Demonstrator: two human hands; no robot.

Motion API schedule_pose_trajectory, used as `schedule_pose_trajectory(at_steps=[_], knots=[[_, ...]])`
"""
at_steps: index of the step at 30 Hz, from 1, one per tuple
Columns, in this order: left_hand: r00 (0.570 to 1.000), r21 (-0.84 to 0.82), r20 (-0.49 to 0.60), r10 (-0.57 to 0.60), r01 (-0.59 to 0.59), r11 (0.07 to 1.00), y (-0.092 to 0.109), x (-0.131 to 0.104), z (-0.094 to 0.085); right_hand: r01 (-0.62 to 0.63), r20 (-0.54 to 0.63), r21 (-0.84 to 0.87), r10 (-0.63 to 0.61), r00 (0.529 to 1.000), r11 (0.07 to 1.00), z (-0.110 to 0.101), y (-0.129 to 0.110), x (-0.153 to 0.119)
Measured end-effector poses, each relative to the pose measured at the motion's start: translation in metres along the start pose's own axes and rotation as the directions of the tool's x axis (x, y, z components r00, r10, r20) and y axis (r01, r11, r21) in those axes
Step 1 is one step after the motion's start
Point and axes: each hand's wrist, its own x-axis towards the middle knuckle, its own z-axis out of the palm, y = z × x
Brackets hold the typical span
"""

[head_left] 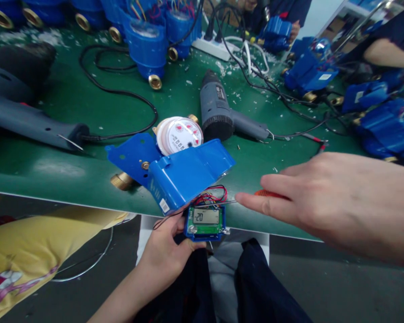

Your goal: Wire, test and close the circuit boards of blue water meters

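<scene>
Display module [206, 220], reading "-20", sits at bench's [256, 220] near edge, mid-length. Left hand [164, 249]: grip closed on module's left side, some fingers hidden behind it. Right hand [316, 197]: grip around orange-handled tool [269, 194], handle mostly covered; shaft crosses module's top, tip hard to make out by the red and black wires [217, 194]. Blue cover [191, 172] just above, partly hiding the one white dial [180, 136]. Heat guns: two, one mid-bench [218, 107], one at left end [30, 107], cut off. Blue meters [146, 49] at far edge: at least six, some cropped. One power strip [212, 47]. Bench top green, white scraps scattered. Grey floor [309, 273]; co-worker's arm [387, 56] far right, blurred.
</scene>
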Motion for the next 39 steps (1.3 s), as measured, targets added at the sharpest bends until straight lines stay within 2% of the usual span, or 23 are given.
schedule_pose_trajectory(at_steps=[2,5,7,10,13,20,24,26,30,34,36,39], knots=[[1.000,0.002,-0.002,0.003,-0.003,1.000,0.001,0.001,0.000,-0.084,0.076,0.108,0.076,0.994,0.991,-0.003,-0.003,0.004],[1.000,0.006,-0.006,0.026,-0.026,1.000,0.003,0.002,-0.001,-0.230,0.203,0.237,0.183,0.962,0.944,-0.007,-0.007,0.007],[1.000,-0.012,0.000,0.028,-0.028,1.000,0.006,0.003,-0.001,-0.231,0.196,0.208,0.191,0.962,0.951,-0.008,-0.008,0.008],[1.000,-0.058,0.015,0.008,-0.008,0.998,0.011,0.003,0.000,-0.134,0.117,0.052,0.128,0.985,0.990,-0.011,-0.008,0.009],[1.000,-0.091,0.006,0.000,0.001,0.996,0.012,0.002,0.001,-0.109,0.133,-0.027,0.112,0.985,0.994,-0.016,-0.009,0.012],[1.000,-0.162,0.002,-0.013,0.013,0.987,0.009,0.002,0.002,-0.315,0.255,0.143,0.273,0.928,0.938,-0.026,-0.021,0.014],[1.000,-0.170,0.012,-0.029,0.030,0.985,0.010,0.002,0.002,-0.189,0.178,0.044,0.179,0.968,0.981,-0.025,-0.022,0.014],[0.999,-0.182,0.012,-0.045,0.047,0.982,0.011,0.002,0.001,-0.152,0.210,0.010,0.146,0.967,0.988,-0.026,-0.022,0.017],[0.998,-0.170,-0.006,-0.069,0.067,0.983,0.011,0.002,0.001,-0.274,0.338,0.123,0.219,0.915,0.954,-0.034,-0.025,0.022],[0.997,-0.153,-0.008,-0.078,0.076,0.985,0.011,0.002,0.001,-0.338,0.283,0.168,0.283,0.916,0.926,-0.040,-0.026,0.023],[0.996,-0.155,-0.014,-0.087,0.084,0.984,0.011,0.002,0.001,-0.292,0.274,0.128,0.249,0.929,0.948,-0.042,-0.026,0.022],[0.996,-0.150,-0.011,-0.090,0.087,0.985,0.012,0.003,0.002,-0.149,0.231,-0.014,0.149,0.961,0.989,-0.043,-0.027,0.021]])
